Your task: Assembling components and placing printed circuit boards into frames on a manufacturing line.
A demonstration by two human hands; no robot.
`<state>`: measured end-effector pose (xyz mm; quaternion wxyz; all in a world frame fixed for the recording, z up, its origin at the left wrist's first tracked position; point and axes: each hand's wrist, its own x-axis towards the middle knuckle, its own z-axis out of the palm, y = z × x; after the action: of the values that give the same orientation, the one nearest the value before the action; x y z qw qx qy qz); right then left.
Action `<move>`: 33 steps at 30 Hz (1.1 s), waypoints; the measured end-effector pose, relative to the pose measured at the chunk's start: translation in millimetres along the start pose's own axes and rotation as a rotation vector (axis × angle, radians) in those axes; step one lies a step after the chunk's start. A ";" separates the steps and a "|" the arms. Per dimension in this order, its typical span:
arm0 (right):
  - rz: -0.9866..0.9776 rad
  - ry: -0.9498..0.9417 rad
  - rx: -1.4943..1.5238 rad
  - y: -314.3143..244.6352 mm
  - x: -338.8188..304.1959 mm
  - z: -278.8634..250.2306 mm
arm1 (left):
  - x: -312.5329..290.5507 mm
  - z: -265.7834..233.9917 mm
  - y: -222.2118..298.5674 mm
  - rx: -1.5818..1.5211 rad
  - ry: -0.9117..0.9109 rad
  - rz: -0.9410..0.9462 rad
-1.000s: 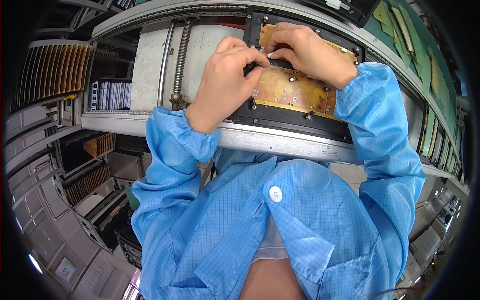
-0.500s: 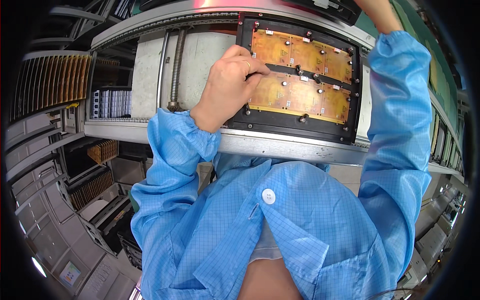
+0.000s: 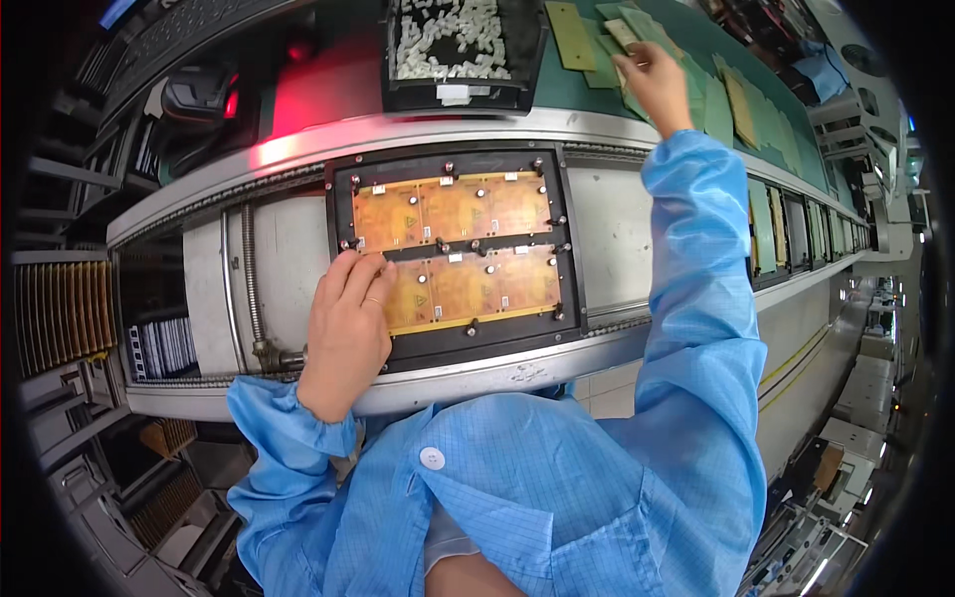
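Observation:
A black frame-like carrier lies on the conveyor before me. It bears two amber circuit board panels, an upper one and a lower one, with small white connectors and knobbed pins around them. My left hand rests over the carrier's left side, fingers stretched onto the lower panel's left end and covering part of it. At the far right, my right hand is pinched at the near end of a pale narrow board strip among green strips. Its fingertips partly hide their contact with the strip.
A black bin of loose white connectors stands behind the conveyor rail. More green strips lie at the far right. A threaded rod runs across the conveyor at left, near a rack of amber boards.
The view has swung right and farther up, bringing the bin and strips into sight. My left hand's pinch at the panel has loosened onto the left edge; my right hand now shows at the strips.

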<state>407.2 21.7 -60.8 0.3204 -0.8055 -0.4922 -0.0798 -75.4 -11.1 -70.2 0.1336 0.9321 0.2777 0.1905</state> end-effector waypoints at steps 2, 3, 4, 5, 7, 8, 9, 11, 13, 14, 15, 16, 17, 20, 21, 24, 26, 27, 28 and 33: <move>-0.076 0.001 -0.093 0.6 0.0 27.7 | 1.7 -0.1 2.2 0.030 -0.002 0.011; -0.123 0.018 -0.165 -1.7 1.3 41.7 | 2.6 -0.7 3.2 0.059 -0.009 0.017; -0.127 0.033 -0.183 -8.1 -0.7 56.5 | 1.8 -1.7 4.4 0.067 -0.015 0.004; -0.194 0.075 -0.314 -7.5 -0.4 66.7 | 3.9 -1.9 5.4 0.033 -0.018 -0.011; -0.236 0.082 -0.502 -3.5 7.3 80.9 | 7.3 -1.0 5.9 0.011 -0.035 -0.050; -0.212 0.012 -0.574 -13.6 9.6 78.9 | 7.9 1.2 3.0 -0.054 -0.062 -0.093; -0.187 -0.036 -0.589 -4.5 14.7 76.8 | 11.0 3.0 0.9 -0.123 -0.087 -0.126; -0.086 -0.115 -0.459 -3.5 19.9 69.8 | 12.9 2.3 -1.8 -0.132 -0.090 -0.144; 0.080 -0.164 -0.118 -5.3 14.0 47.8 | 11.1 2.6 -5.1 -0.253 0.010 -0.118; 0.167 -0.185 0.081 -2.5 9.3 37.5 | 10.5 0.3 -6.4 -0.255 0.008 -0.123; 0.122 -0.117 0.268 3.1 -4.7 25.7 | 10.5 -4.6 -8.6 -0.326 0.074 -0.130; 0.199 -0.150 0.309 -14.9 -22.7 2.2 | 8.2 -8.1 -11.8 -0.396 0.141 -0.140; 0.279 -0.185 0.353 -38.2 -45.8 -18.5 | -0.4 -9.0 -15.7 -0.305 0.172 -0.241; 0.074 -0.102 0.365 -75.6 -128.2 -60.7 | -31.1 -6.1 -20.1 -0.204 0.092 -0.440; -0.046 -0.073 0.324 -80.5 -156.2 -64.6 | -36.3 -4.1 -15.1 -0.351 0.084 -0.530; -0.066 -0.124 0.226 -132.8 -221.9 -80.2 | -34.9 -1.8 -14.3 -0.499 0.068 -0.555; 0.002 -0.151 0.117 -158.6 -247.3 -71.1 | -36.1 -3.4 -17.3 -0.597 0.025 -0.548; 0.023 -0.142 0.102 -168.8 -254.8 -64.2 | -36.3 -3.9 -18.6 -0.613 0.021 -0.535; 0.054 -0.146 0.023 -180.8 -259.1 -57.1 | -37.8 -5.5 -21.4 -0.676 -0.006 -0.501; 0.082 -0.093 -0.067 -198.6 -272.6 -27.7 | -53.1 0.4 -42.4 -0.745 -0.019 -0.410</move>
<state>107.6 -135.3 -73.3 0.2730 -0.8381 -0.4700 -0.0454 -136.1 -7.0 -100.4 0.4991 0.7471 0.3684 0.2389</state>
